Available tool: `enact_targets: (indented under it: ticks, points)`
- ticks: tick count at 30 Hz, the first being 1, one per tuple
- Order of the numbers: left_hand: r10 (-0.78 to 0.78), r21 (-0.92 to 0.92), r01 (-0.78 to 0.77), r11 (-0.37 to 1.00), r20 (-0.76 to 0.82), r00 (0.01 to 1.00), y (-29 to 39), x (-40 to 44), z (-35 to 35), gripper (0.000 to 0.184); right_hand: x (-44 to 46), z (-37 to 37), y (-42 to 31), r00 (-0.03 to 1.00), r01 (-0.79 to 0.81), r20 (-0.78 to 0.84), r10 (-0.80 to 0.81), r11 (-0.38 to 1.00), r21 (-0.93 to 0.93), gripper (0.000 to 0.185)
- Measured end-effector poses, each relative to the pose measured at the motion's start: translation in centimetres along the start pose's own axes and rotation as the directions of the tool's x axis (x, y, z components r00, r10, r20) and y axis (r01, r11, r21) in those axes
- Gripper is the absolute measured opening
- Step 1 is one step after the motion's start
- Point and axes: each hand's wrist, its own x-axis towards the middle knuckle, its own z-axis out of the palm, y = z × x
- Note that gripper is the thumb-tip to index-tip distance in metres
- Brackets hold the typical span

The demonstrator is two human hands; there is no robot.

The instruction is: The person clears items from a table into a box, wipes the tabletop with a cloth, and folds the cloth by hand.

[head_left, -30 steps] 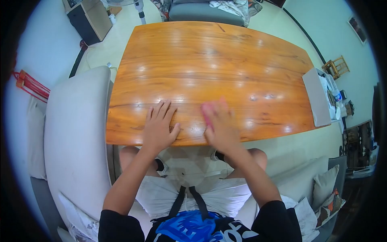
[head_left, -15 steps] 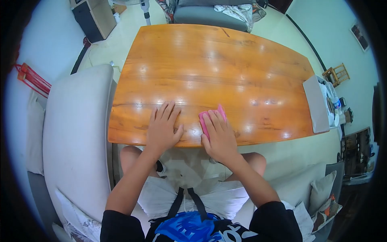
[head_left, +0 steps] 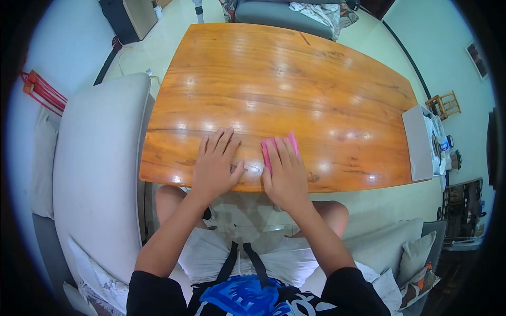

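A pink cloth (head_left: 266,155) lies bunched on the wooden table (head_left: 274,100) near its front edge. My right hand (head_left: 285,174) presses down on it, fingers over the cloth, with pink showing at both sides of the fingers. The cloth's middle is hidden under my palm and fingers. To the left, my left hand (head_left: 215,163) rests flat on the tabletop with the fingers spread and the thumb out. It holds nothing.
A white box (head_left: 417,145) with a plastic bottle and other items stands at the table's right end. A pale sofa seat (head_left: 100,168) runs along the left side, and a grey sofa (head_left: 284,15) is beyond the far edge. A small wooden stool (head_left: 444,105) stands at right.
The view has tilted slightly, so the far edge of the table sits higher. My right hand has shifted slightly on the cloth, whose folds look different. My left hand stays flat on the table.
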Motion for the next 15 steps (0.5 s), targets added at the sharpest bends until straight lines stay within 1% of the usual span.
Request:
enact_targets:
  ticks: [2,5,8,11,13,14,15]
  points:
    - [-0.005,0.001,0.005,1.000,-0.002,1.000,0.1,-0.1,0.1,0.056,2.2,1.2,0.7,0.999,0.016,-0.035,-0.017,1.000,-0.027,0.058]
    - [-0.004,-0.011,0.004,1.000,-0.003,1.000,0.1,-0.1,0.2,0.056,6.2,3.1,1.6,0.994,-0.067,-0.086,0.066,0.998,-0.009,0.058]
    - [-0.005,-0.021,0.005,1.000,0.010,1.000,-0.1,-0.2,-0.1,0.056,6.2,3.3,1.2,0.989,-0.051,-0.140,0.048,0.999,-0.020,0.058]
    - [-0.002,-0.023,0.002,1.000,0.018,1.000,-0.1,0.1,-0.2,0.057,1.6,1.4,-0.5,0.998,0.012,-0.068,-0.012,1.000,-0.002,0.059]
    - [-0.004,-0.006,0.004,1.000,0.016,1.000,0.0,-0.1,-0.1,0.057,-0.8,0.4,-1.1,1.000,-0.013,0.000,0.013,1.000,0.026,0.059]
    - [-0.012,-0.008,0.013,1.000,0.016,1.000,0.1,-0.2,-0.1,0.057,-1.1,0.3,-1.1,0.999,-0.023,0.035,0.022,0.999,0.043,0.059]
    - [-0.015,-0.007,0.015,1.000,0.017,1.000,0.2,-0.3,0.0,0.057,-0.6,0.4,-0.9,1.000,0.017,0.021,-0.018,0.999,0.047,0.059]
